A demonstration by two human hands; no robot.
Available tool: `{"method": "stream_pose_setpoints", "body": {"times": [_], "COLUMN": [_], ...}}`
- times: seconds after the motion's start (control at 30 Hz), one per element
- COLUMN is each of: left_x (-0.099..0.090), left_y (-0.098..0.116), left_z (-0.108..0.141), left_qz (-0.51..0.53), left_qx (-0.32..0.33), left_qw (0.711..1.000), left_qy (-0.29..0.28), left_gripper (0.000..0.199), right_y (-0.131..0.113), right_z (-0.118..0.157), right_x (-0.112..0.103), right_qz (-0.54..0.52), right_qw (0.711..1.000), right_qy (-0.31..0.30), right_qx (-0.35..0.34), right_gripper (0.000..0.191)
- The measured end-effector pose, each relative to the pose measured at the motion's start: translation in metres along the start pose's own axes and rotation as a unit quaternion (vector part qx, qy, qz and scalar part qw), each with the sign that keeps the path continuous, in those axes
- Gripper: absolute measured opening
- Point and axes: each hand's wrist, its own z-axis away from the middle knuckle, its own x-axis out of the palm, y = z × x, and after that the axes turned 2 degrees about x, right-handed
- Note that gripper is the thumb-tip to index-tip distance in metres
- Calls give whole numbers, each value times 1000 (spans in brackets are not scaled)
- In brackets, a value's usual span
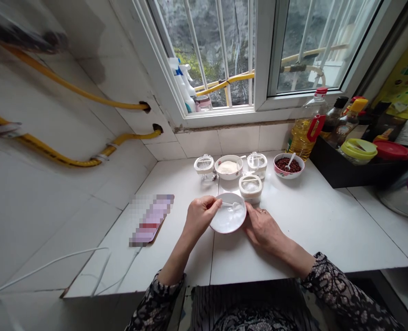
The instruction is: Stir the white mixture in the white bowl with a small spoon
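Here we have the left hand pinching a small white spoon, its long axis reaching rightward from those fingers over the bowl on the tabletop. Our right hand cups the bowl's right side; we can't make out its exact fingertip contact, nor the whitish contents clearly.

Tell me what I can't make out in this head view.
In the head view:
- White spoon: handle end hidden by the left hand.
- Right hand: some fingertips hidden behind the bowl.
- Phone-like object: face blurred by pixelation.
- Purple-handled vessel: cut off by the right edge.
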Motion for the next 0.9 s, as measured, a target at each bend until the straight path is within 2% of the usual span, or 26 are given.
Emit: {"method": "stream_pose_setpoints", "body": {"times": [0.3,0.73,0.9], "left_x": [-13,-12,-13], "left_y": [-9,-19,-12], "left_z": [-2,-4,-10], "left_qz": [80,196,194], "left_qx": [-47,-103,-85], "left_qw": [996,975,977], "left_qy": [11,-8,27], "left_gripper": [37,34,33], "right_y": [-1,-1,-1], "right_z": [0,0,1], "right_x": [-1,-1,-1], "right_qz": [-6,4,11], "right_qw": [1000,1000,1000], "right_qy": [-11,-1,-4], "right_qx": [5,1,3], "right_gripper": [73,71,75]}}
